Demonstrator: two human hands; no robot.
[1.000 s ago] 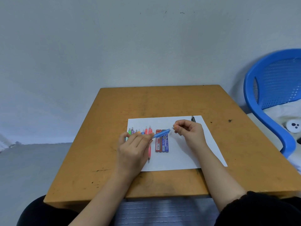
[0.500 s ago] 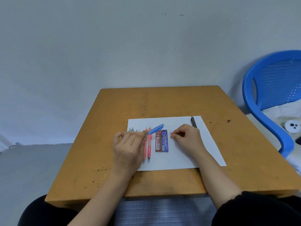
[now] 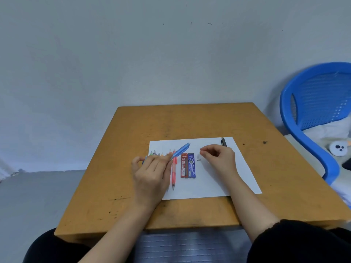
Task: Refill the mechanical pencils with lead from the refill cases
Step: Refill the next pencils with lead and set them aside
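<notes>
Table: wooden, with a white sheet on its near half.

Left hand: at 9 o'clock on the sheet. Curled fingers grip the blue mechanical pencil, free end raised toward 1 o'clock.

Right hand: at 1 o'clock on the sheet. Fingers loosely curled, nothing seen in them.

Row of coloured pencils: lies partly under the left hand.

Red refill case and blue refill case: side by side at sheet centre, apparently closed.

Small pale piece: probably the pencil's cap or eraser. It lies loose at 2 o'clock of the blue case.

Risks (judgement):
- The loose piece could roll or be swept off when the right hand reaches for a case.
- The tilted pencil may spill lead already inside it.
- The left wrist could nudge the row.
- Thin leads snap if pinched hard or fed in at an angle.
</notes>
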